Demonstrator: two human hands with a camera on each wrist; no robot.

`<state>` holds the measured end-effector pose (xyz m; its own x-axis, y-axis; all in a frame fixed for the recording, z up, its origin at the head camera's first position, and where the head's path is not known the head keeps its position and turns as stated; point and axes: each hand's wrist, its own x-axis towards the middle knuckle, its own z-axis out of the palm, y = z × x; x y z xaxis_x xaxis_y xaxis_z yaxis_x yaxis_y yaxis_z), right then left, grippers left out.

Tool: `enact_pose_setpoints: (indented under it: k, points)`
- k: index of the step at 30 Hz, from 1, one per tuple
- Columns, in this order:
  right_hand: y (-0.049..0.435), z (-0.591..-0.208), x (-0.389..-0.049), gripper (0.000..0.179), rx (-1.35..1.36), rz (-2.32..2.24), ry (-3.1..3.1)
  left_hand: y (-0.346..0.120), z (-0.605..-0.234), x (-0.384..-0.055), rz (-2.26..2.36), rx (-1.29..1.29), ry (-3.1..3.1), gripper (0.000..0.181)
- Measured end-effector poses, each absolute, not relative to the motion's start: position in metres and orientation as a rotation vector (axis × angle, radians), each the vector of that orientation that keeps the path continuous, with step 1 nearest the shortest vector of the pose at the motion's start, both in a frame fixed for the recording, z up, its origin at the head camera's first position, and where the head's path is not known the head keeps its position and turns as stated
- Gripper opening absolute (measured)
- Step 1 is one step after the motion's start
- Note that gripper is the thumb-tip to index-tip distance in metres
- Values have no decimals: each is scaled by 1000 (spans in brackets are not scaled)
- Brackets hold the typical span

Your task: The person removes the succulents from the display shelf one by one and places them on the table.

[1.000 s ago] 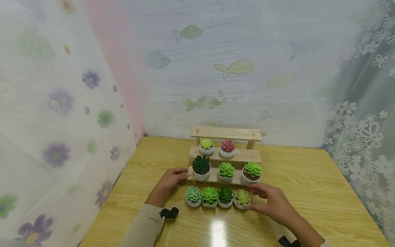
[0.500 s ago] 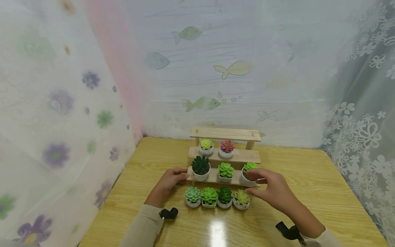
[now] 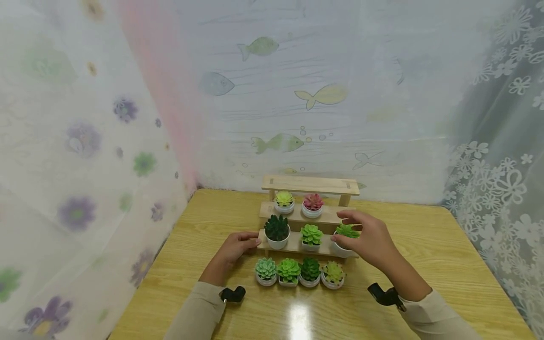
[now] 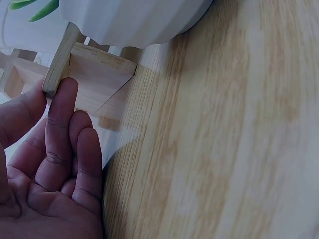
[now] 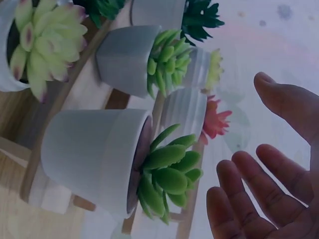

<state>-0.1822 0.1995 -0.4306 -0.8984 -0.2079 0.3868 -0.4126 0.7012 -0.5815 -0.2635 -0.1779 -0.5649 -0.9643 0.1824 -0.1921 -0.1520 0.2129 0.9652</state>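
Observation:
A tiered wooden plant stand stands on the table. My left hand pinches the left end of its lowest shelf between thumb and fingers; the left wrist view shows the fingertips on the board edge. My right hand is above the right end of that shelf, thumb and fingers spread apart. Nearest to it is a green succulent in a smooth white pot, partly covered by the hand in the head view. In the right wrist view a gap shows between the fingers and the leaves.
A dark green succulent and a small green one share the lowest shelf. Yellow and red ones stand a tier higher. Several potted succulents line up before the stand, a yellow-green one at the right end.
My right hand has left the yellow-green succulent in the front row and moved up and away to the potted succulent on the shelf's right end. The left hand stays put.

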Motion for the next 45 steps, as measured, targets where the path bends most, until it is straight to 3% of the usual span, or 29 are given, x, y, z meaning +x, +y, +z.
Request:
enact_pose_setpoints:
  k: [33, 45]
  points:
    - [161, -420, -242, 80, 270, 993, -2829, -180, -564, -263, 1793, 41, 2243, 40]
    - [158, -421, -252, 78, 248, 986, -2905, -180, -566, -265, 1804, 36, 2234, 40]
